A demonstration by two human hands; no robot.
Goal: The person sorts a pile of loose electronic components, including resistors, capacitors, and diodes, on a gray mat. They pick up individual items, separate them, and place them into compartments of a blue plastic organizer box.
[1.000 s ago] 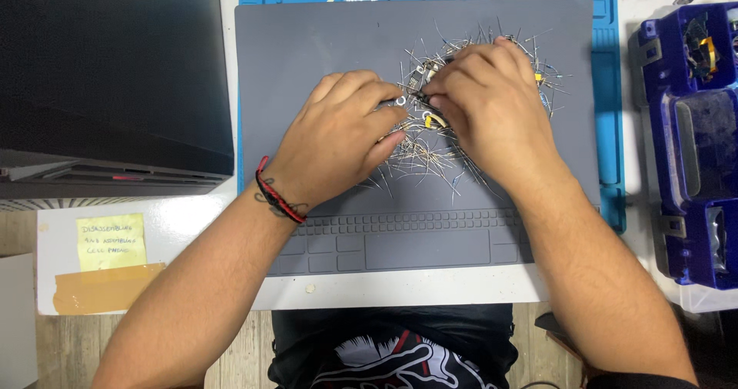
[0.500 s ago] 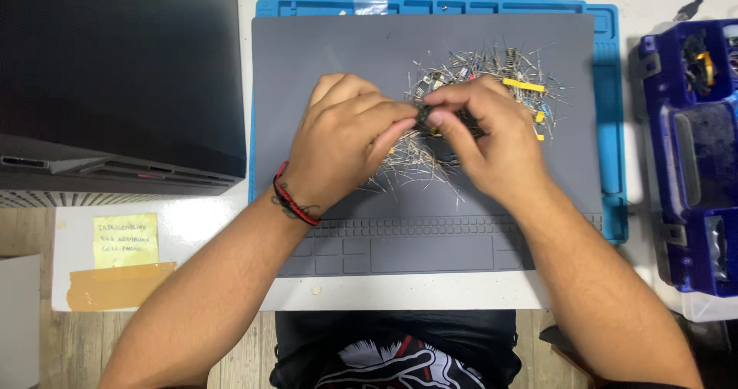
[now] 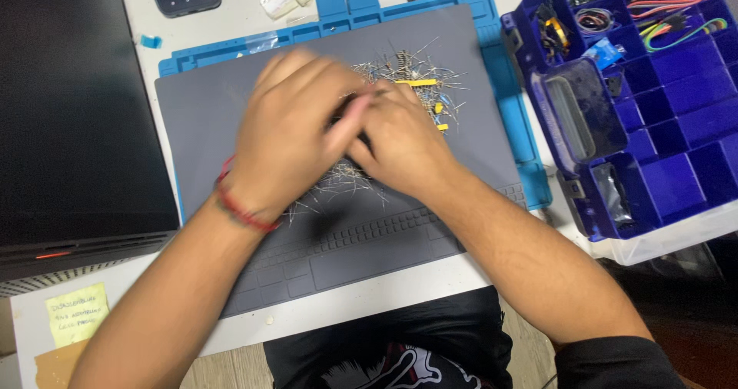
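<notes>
Both the left hand (image 3: 288,135) and right hand (image 3: 400,139) pinch together over the resistor pile (image 3: 407,81), their blurred grip unreadable; beneath it, thin leads could bend or scatter.

One head-worn camera looks steeply down from close above at the grey silicone work mat (image 3: 231,128), tilted slightly, with the blue plastic compartment box (image 3: 676,128) at right.
</notes>
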